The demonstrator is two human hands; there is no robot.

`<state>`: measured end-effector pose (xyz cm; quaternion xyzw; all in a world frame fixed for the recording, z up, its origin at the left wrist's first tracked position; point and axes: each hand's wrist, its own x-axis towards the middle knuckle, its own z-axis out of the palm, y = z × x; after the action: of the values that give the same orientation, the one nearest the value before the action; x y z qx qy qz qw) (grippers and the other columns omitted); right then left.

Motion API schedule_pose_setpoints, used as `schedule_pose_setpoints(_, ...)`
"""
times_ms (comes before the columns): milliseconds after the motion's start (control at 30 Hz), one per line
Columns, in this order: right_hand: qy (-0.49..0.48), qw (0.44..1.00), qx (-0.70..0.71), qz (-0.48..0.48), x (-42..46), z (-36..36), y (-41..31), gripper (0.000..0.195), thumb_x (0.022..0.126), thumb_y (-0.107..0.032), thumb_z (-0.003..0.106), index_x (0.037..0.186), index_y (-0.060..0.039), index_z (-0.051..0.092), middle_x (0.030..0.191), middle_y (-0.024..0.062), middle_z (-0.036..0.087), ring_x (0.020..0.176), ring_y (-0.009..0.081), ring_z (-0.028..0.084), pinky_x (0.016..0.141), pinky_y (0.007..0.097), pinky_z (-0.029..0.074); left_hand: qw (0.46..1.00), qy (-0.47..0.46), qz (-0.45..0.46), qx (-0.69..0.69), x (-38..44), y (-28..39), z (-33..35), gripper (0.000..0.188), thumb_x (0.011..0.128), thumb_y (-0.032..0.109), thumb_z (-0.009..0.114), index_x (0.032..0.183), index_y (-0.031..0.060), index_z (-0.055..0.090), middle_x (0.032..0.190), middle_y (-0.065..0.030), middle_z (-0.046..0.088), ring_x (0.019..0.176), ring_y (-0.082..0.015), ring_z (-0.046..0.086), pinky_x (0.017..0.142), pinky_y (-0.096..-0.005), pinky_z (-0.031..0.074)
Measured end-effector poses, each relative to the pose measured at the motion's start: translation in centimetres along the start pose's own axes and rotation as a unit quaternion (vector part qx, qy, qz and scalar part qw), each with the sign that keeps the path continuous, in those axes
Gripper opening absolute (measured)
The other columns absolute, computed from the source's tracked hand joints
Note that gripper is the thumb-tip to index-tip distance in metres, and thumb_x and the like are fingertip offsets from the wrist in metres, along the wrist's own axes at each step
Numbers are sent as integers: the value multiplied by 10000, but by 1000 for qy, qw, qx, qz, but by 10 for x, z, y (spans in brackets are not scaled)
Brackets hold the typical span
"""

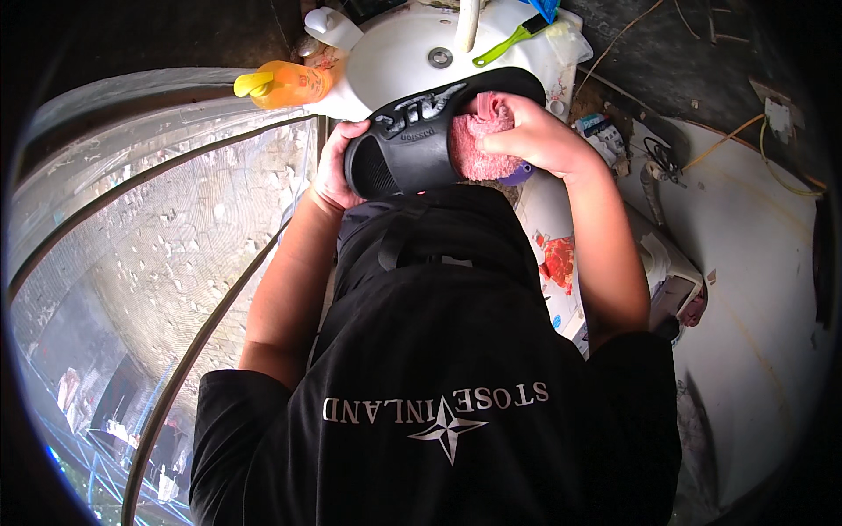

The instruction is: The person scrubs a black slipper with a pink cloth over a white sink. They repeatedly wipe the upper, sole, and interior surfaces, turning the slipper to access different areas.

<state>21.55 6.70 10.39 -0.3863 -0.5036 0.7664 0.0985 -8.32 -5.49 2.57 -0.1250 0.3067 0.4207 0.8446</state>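
A black slide sandal [421, 144] with raised silver lettering on its strap is held across the near rim of a white washbasin [395, 59]. My left hand [339, 164] grips the open-toed end of it, thumb on top. In my right hand [536, 135] is a bunched pink cloth [483, 148], pressed against the sandal by the opening of the strap. Part of a purple object [518, 175] shows under the cloth; what it is cannot be told.
A green-handled brush [503, 49] lies on the basin's right side, near the tap [468, 26]. An orange bottle with a yellow cap [289, 84] and a white bottle [332, 27] stand at the left. A toothpaste tube [602, 135] lies at the right. A window [197, 217] borders the left.
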Motion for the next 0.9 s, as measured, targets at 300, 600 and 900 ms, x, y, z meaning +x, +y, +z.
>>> schedule_pose_setpoints(300, 65, 957, 277, 61, -10, 19, -3, 277, 953, -88, 712, 1221, -19, 694, 1118, 60, 745, 1029, 167, 737, 942, 341, 585, 998, -1, 1, 55, -14, 3, 58, 501, 990, 407, 584, 1268, 11, 713, 1122, -139, 794, 1003, -278, 763, 953, -447, 615)
schedule_pose_setpoints(600, -28, 969, 234, 80, -4, 15, 20, 279, 880, 3, 804, 1144, -1, 711, 1032, 73, 759, 926, 173, 752, 847, 346, 614, 945, -37, 124, 301, 14, 15, 0, 416, 1065, 316, 575, 1296, -11, 689, 1132, -101, 770, 987, -208, 718, 949, -329, 557)
schedule_pose_setpoints(900, -11, 966, 249, 66, 6, 19, 39, 167, 906, -12, 736, 1071, -23, 717, 990, 55, 746, 911, 158, 737, 833, 332, 601, 268, 28, 365, 891, -13, -23, 92, 1234, 647, 525, 969, 1629, 26, 413, 1602, -211, 489, 1502, -468, 423, 1281, -607, 319)
